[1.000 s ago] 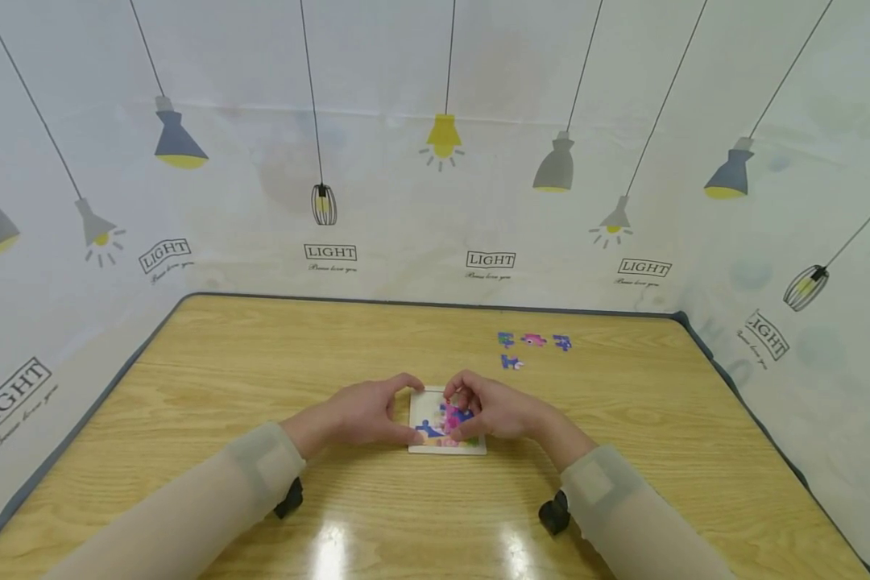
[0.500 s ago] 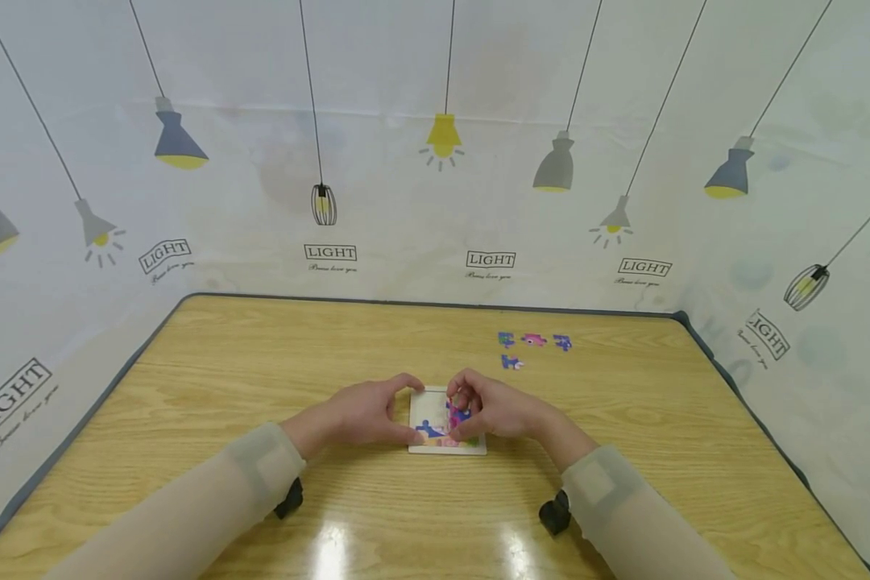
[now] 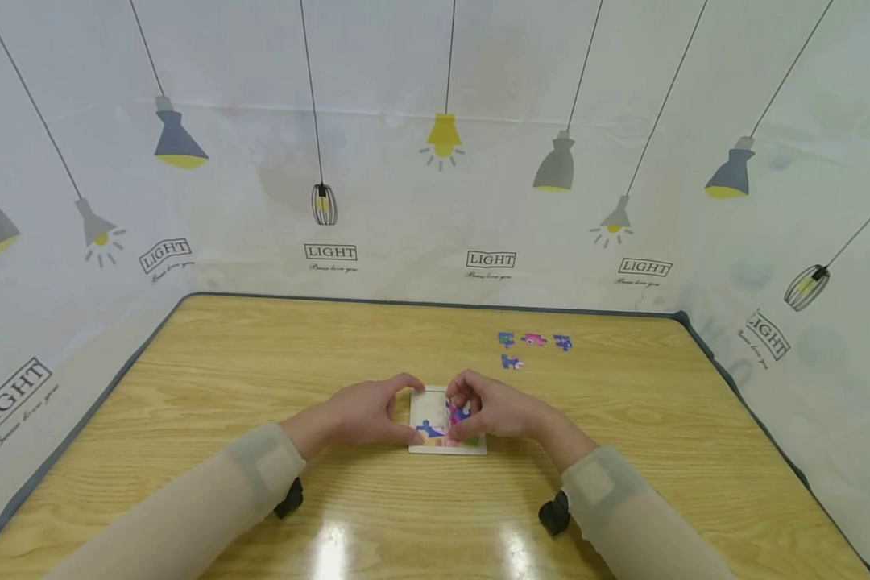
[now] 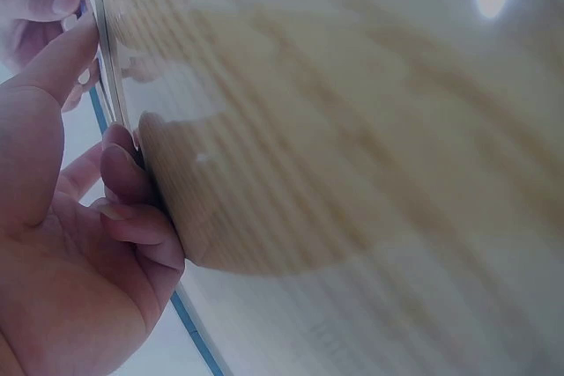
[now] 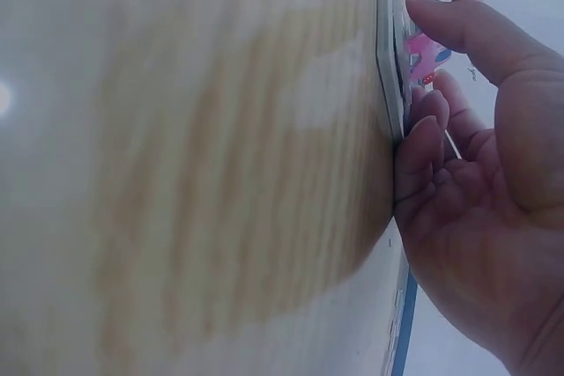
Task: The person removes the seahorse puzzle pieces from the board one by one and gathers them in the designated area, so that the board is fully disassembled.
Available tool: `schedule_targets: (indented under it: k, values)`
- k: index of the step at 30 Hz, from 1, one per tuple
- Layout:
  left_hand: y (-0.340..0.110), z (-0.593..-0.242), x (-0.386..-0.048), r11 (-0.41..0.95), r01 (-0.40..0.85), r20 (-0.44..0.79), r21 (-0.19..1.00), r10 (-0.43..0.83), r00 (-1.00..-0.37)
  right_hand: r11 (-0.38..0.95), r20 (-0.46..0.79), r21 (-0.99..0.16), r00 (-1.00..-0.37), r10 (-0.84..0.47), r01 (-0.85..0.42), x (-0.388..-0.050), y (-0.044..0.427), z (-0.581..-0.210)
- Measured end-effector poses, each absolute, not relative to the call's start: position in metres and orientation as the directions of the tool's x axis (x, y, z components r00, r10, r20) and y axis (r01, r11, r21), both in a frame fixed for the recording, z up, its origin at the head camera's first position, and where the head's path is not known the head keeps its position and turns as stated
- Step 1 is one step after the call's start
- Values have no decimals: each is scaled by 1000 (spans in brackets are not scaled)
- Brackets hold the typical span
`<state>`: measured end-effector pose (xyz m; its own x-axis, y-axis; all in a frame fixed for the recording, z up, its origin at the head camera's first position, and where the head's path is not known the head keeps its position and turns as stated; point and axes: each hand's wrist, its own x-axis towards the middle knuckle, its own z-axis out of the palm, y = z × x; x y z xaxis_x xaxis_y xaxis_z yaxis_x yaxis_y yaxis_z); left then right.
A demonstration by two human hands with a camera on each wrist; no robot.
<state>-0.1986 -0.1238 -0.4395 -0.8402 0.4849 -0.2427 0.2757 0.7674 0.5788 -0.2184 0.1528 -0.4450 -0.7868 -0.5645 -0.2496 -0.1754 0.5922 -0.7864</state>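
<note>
A white puzzle board lies on the table, with colourful pieces along its near and right parts. My left hand grips the board's left side, thumb near the front corner and a fingertip at the back corner. Over the right part, my right hand pinches a pink and blue puzzle piece between thumb and forefinger. That pink piece stands raised from the board in the right wrist view, beside the thumb of my right hand. My left hand hides part of the board's edge in the left wrist view.
Several loose puzzle pieces lie behind the board to the right, among them a pink piece and a blue one. The wooden table meets a lamp-patterned wall covering at its dark back edge.
Between a second and half a second ago, the pinched piece tilted up and shifted slightly right with my right fingers. My left hand has stayed on the board.
</note>
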Motion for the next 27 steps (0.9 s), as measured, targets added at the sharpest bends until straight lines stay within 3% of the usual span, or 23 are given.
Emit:
schedule_targets:
  k: [27]
  values:
    - [-123,-438,-199,770,266,-251,580,479,-841,564,-237,-809,-785,-573,-168,-219,154,-447]
